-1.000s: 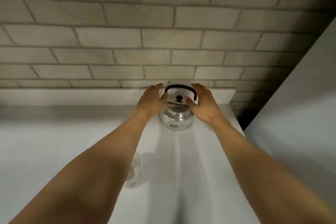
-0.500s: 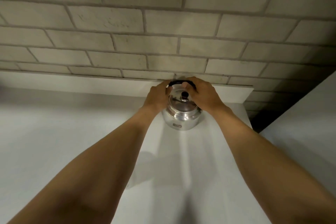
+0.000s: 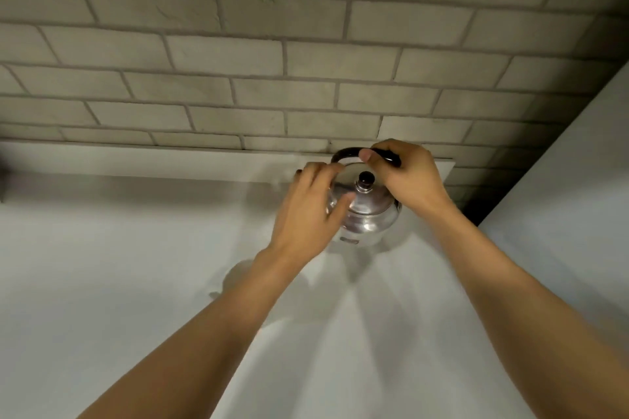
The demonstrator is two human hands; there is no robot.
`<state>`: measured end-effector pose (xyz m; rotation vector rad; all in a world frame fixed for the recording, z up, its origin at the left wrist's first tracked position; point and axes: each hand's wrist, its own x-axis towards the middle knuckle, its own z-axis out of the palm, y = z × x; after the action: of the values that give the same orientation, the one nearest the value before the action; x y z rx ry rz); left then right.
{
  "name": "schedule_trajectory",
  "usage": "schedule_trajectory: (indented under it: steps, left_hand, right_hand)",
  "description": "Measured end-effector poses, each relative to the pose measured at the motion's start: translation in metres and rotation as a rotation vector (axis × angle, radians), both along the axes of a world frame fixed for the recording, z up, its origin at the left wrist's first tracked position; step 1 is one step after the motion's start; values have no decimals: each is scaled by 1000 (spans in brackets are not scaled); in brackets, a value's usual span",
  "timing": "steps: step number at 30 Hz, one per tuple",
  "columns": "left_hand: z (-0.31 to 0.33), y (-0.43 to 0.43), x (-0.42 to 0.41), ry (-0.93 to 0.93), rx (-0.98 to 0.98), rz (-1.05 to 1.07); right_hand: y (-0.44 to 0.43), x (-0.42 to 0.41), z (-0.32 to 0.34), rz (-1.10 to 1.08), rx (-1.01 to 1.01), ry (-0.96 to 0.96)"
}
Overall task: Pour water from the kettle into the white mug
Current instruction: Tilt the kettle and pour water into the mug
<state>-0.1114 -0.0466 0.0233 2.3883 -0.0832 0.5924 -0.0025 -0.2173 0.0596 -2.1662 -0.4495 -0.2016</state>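
Firmly, my right hand (image 3: 410, 180) had its grip closed around the black handle (image 3: 347, 155) of the kettle (image 3: 369, 218), fingers curled over the arch and thumb pressed on its top, right of the frame's centre. My left hand (image 3: 308, 214) lay loosely spread against the kettle's left side, fingers touching the shiny body and the lid's rim, clasping nothing. Between both hands the lid's dark knob (image 3: 366, 177) showed. Beneath, the steel kettle sat on the white desk (image 3: 136, 265), close to the pale brick wall (image 3: 272, 61) filling the upper frame.
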Motion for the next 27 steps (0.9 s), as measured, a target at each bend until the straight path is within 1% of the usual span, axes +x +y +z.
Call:
schedule_trajectory:
  steps: [2,5,9,11,13,15,18,22,25,27]
  left_hand:
    - [-3,-12,-35,-23,55,-64]
    - [-14,-23,-73,-46,165,-80]
    - [-23,-23,-107,39,153,-70]
    - [-26,-22,-118,71,168,-100]
    - [-28,-22,-127,166,198,-145]
    - [-33,-24,-136,179,224,-166]
    - [-39,-27,-148,123,150,-168]
    - [-42,-34,-162,88,49,-112]
    - [-42,-39,-162,120,3,-106]
    - [-40,-41,-161,109,-41,-90]
  right_hand:
    - [-4,-23,10,-6,8,-37]
    - [-8,-58,19,-1,29,-46]
    - [-14,-100,24,-26,3,-50]
    - [-15,-118,24,-28,-18,-35]
    - [-15,-135,23,-19,-41,-18]
    - [-14,-147,20,8,-69,-19]
    - [-11,-160,19,49,-117,-32]
    - [-11,-167,22,85,-125,-45]
    - [-7,-167,28,118,-177,-68]
    - [-4,-165,33,140,-215,-77]
